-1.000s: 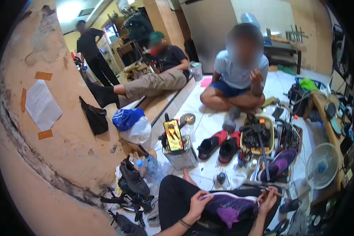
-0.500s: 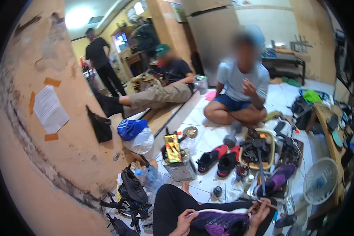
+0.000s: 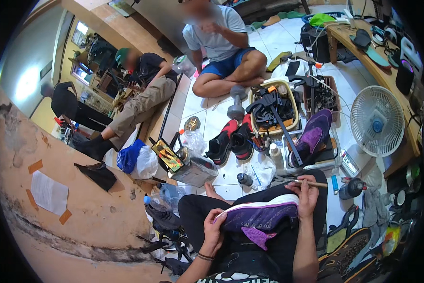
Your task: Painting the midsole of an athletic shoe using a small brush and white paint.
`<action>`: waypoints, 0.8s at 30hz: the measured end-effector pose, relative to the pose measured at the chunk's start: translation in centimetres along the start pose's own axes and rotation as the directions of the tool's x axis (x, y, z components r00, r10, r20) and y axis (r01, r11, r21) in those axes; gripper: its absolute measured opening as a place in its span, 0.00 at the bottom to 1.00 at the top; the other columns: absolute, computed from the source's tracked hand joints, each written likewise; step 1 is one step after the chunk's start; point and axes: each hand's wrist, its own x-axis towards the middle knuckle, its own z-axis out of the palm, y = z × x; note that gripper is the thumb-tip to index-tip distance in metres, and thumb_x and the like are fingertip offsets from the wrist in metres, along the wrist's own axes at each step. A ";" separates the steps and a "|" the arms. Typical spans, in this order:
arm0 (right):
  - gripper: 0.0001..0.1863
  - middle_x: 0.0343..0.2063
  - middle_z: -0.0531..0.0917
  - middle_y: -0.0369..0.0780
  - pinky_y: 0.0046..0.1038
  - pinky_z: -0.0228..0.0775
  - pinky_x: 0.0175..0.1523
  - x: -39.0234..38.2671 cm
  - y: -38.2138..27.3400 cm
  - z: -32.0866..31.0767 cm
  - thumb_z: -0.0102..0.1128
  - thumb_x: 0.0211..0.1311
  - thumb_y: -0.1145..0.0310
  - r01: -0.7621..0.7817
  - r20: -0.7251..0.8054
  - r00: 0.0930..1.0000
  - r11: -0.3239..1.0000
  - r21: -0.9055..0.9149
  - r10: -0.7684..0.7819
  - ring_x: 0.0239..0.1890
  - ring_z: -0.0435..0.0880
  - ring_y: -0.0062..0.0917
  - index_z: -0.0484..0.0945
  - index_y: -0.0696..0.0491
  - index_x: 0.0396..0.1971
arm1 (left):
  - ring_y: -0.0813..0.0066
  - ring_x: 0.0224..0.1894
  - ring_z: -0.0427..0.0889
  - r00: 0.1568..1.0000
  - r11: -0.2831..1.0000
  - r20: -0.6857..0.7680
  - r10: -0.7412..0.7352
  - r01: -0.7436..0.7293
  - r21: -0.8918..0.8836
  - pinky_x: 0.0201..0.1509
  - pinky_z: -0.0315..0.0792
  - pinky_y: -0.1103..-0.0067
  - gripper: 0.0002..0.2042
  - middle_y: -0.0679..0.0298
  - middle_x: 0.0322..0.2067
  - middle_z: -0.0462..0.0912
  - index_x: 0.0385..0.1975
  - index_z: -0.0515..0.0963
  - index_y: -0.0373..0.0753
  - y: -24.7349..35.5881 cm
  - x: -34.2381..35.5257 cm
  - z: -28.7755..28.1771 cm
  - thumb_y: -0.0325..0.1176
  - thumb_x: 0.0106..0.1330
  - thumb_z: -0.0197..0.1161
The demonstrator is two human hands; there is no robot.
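At the lower middle of the frame, hemmed in by the wall at left and floor clutter at right, a purple shoe [image 3: 261, 216] with a white sole is lying on the lap, the left hand [image 3: 213, 229] gripping its toe while the right hand [image 3: 307, 195] is pinching a thin brush [image 3: 310, 183].

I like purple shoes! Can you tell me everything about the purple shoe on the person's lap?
The purple shoe is a sports shoe with a knit-looking upper, a thick white sole edge and a lighter purple tongue hanging down loose. It lies on its side across the person's lap on the black trousers, sole edge turned upward. The left hand grips one end and the right hand rests at the other, holding a thin brush just above the sole. No laces show.
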 end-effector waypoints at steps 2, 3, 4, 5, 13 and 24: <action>0.11 0.34 0.83 0.42 0.29 0.85 0.44 -0.4 -0.4 0.4 0.48 0.81 0.65 -0.021 -0.001 1.000 1.000 -0.005 0.021 0.36 0.87 0.26 0.73 0.58 0.48 | 0.83 0.42 0.79 1.000 1.000 0.015 0.021 -0.021 -0.019 0.50 0.72 0.84 0.08 0.69 0.39 0.82 0.44 0.79 0.37 1.0 -0.4 0.5 0.25 0.69 0.68; 0.11 0.34 0.83 0.43 0.28 0.86 0.42 -0.1 -0.5 0.5 0.49 0.81 0.65 -0.028 0.007 1.000 1.000 -0.014 0.028 0.36 0.87 0.26 0.73 0.58 0.48 | 0.83 0.42 0.79 0.999 0.999 0.022 0.027 -0.026 -0.020 0.50 0.72 0.84 0.08 0.69 0.39 0.82 0.44 0.79 0.37 0.8 -0.2 0.6 0.25 0.69 0.68; 0.12 0.34 0.85 0.45 0.29 0.87 0.36 -0.2 -0.3 0.4 0.47 0.81 0.63 -0.002 -0.003 1.000 0.999 -0.047 0.002 0.33 0.87 0.26 0.72 0.57 0.49 | 0.83 0.42 0.79 0.999 0.999 0.021 0.025 -0.024 -0.023 0.51 0.72 0.84 0.08 0.69 0.39 0.82 0.44 0.79 0.37 0.5 -0.1 0.5 0.25 0.69 0.68; 0.12 0.34 0.85 0.45 0.29 0.87 0.36 0.1 -0.6 0.6 0.47 0.81 0.63 0.013 0.000 1.000 0.999 -0.045 -0.013 0.33 0.87 0.26 0.72 0.57 0.49 | 0.82 0.43 0.79 0.999 0.999 0.021 0.025 -0.024 -0.027 0.51 0.72 0.84 0.08 0.68 0.39 0.82 0.44 0.79 0.36 0.4 0.2 0.7 0.25 0.69 0.68; 0.11 0.33 0.85 0.45 0.23 0.80 0.30 -1.0 -1.3 0.7 0.49 0.80 0.65 0.016 -0.027 0.999 0.996 -0.092 -0.018 0.23 0.85 0.24 0.73 0.57 0.48 | 0.80 0.43 0.80 0.999 0.999 0.042 0.018 -0.016 -0.047 0.52 0.73 0.83 0.07 0.67 0.39 0.83 0.43 0.79 0.35 -0.3 0.6 -0.2 0.23 0.69 0.67; 0.17 0.40 0.86 0.51 0.27 0.79 0.32 3.2 -3.3 0.7 0.48 0.82 0.59 0.149 -0.024 0.987 0.968 -0.202 -0.157 0.25 0.86 0.28 0.71 0.59 0.53 | 0.81 0.41 0.80 0.951 0.869 0.106 0.289 -0.307 0.388 0.60 0.69 0.79 0.13 0.67 0.39 0.83 0.42 0.82 0.34 5.4 4.5 3.9 0.24 0.58 0.74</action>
